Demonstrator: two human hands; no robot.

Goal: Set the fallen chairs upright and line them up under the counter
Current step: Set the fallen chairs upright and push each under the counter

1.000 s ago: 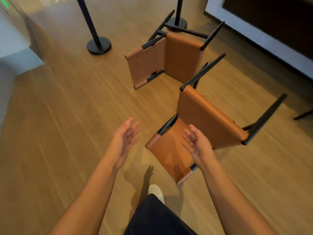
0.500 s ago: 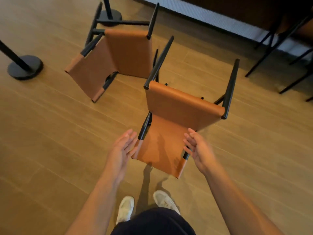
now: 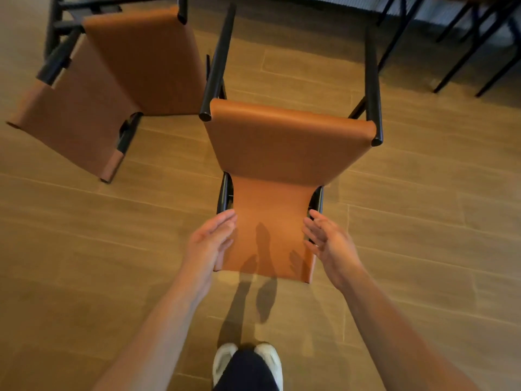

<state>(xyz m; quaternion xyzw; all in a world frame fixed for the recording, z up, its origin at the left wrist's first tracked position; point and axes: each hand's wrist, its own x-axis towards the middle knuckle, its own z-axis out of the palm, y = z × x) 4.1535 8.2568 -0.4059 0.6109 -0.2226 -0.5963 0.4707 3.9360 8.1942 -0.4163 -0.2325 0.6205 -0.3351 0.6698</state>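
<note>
Your left hand (image 3: 210,241) and right hand (image 3: 327,241), both open with fingers straight, flanked the backrest of the nearer fallen chair (image 3: 282,153) on the floor (image 3: 423,221), perhaps just touching its edges.

near chair (image 3: 282,153): tan leather-like sheet over seat and back, smooth, with a soft sheen where the seat edge curls.
near chair frame (image 3: 217,69): black round tube, metal by its look, satin with faint glints.
far chair (image 3: 127,74): same tan leather-like covering, smooth and duller; black tube frame.
floor (image 3: 423,221): wood-look planks, pale brown, fine grain, low sheen.
shoes (image 3: 222,359): white, matt.
trousers (image 3: 248,371): dark matt cloth.
</note>
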